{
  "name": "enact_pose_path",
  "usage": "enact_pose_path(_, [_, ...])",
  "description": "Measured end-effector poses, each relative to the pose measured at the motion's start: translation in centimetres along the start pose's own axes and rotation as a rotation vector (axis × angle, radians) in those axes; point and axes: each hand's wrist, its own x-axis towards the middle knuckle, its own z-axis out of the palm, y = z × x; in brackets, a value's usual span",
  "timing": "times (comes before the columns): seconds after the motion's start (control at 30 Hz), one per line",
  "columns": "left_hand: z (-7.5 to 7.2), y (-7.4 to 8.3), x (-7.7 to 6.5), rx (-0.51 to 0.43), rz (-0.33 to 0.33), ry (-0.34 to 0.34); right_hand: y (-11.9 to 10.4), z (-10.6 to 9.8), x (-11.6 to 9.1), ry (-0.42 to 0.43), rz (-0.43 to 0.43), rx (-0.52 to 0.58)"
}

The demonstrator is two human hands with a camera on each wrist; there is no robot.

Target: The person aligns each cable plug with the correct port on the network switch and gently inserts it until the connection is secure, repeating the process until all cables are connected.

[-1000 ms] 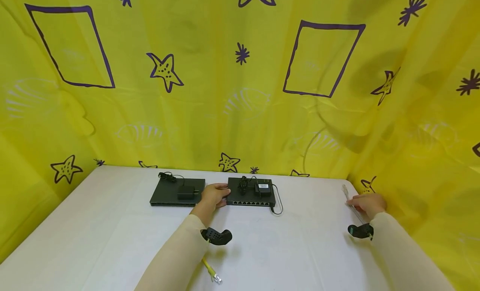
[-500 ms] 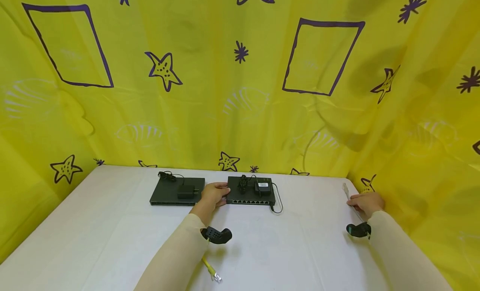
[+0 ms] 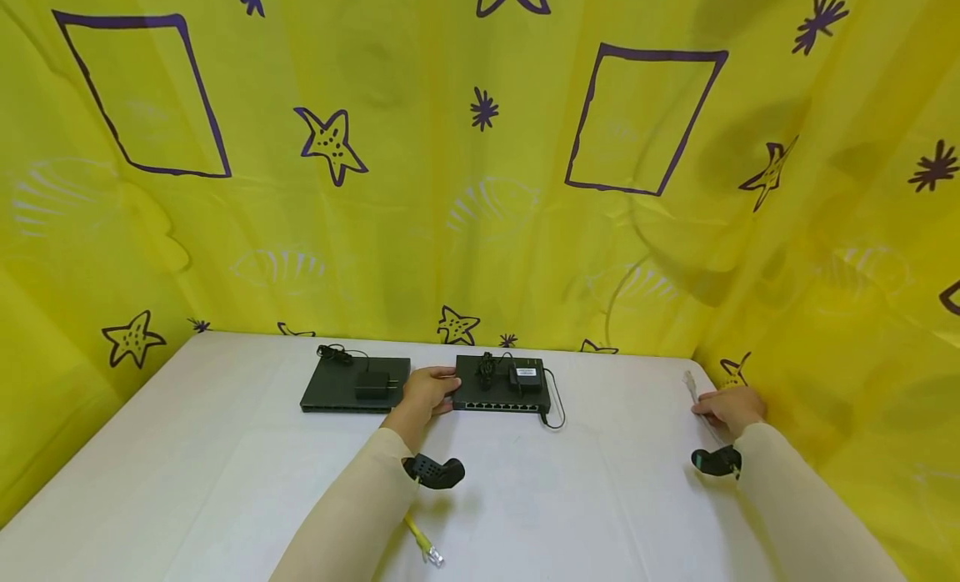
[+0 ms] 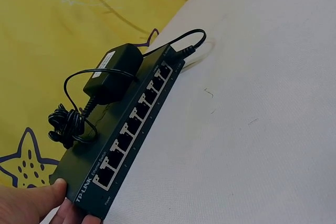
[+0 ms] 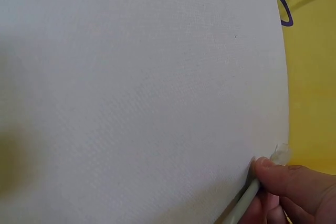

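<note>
My left hand [image 3: 429, 394] grips the left end of a black Ethernet switch [image 4: 86, 163], thumb on top and fingers below. A power adapter [image 4: 113, 74] with a bundled cord lies on the switch, and its cable loops round to the right end. The row of ports [image 4: 134, 121] along the front has no plugs in it. At the table's right edge my right hand [image 3: 731, 408] pinches a grey-white network cable [image 5: 244, 203] between thumb and fingers. The cable's clear plug [image 5: 281, 154] sticks out past the thumb.
Left of the left hand lies a second black flat box [image 3: 330, 386] with its own adapter [image 3: 372, 385] on top. A yellow network cable [image 3: 420, 539] pokes out from under the left forearm. A yellow patterned curtain [image 3: 405, 232] borders the white table [image 3: 570, 499].
</note>
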Motion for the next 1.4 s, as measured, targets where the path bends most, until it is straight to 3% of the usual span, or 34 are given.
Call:
enact_pose_path(0.17, [0.0,0.1,-0.1,0.003,-0.003,0.002,0.1,-0.1,0.0,-0.027,-0.024,-0.014])
enact_pose_path(0.37, [0.0,-0.1,0.0,-0.001,-0.003,-0.004,-0.1,-0.4,-0.5,-0.123,-0.106,0.010])
enact_pose_path(0.53, [0.1,-0.3,0.3,-0.004,-0.002,-0.004,-0.8,-0.2,-1.3,-0.179,-0.180,-0.034])
enact_pose_path(0.83, [0.1,-0.2,0.3,0.005,-0.012,0.001,-1.9,0.8,-2.1,-0.262,-0.158,-0.011])
enact_pose_path(1.4, [0.1,-0.2,0.1,0.007,0.001,-0.003,-3.0,2.2,-4.0,-0.292,-0.181,0.010])
